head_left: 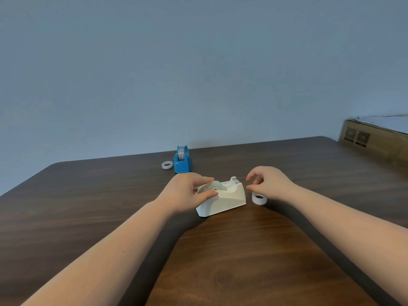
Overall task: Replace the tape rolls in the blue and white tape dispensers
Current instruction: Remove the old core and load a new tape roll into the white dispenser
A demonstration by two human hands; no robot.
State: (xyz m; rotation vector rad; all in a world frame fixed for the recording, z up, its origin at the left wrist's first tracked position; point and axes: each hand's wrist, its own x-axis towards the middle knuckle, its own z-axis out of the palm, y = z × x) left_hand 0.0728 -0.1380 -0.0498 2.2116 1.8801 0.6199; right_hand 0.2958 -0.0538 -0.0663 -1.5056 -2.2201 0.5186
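The white tape dispenser (227,199) sits mid-table with a tape roll (215,187) in its cradle. My left hand (187,192) pinches that roll from the left, thumb on the near side and fingers over the top. My right hand (268,183) hovers just right of the dispenser's cutter end, fingers curled and apart, holding nothing. A loose white tape roll (259,198) lies on the table right under that hand. Farther back stands the blue tape dispenser (182,161) with a roll inside, and another loose white roll (167,165) lies flat at its left.
The dark wooden table (231,261) ends at a plain blue-grey wall behind. A brown cardboard box (373,138) stands at the far right edge of the table.
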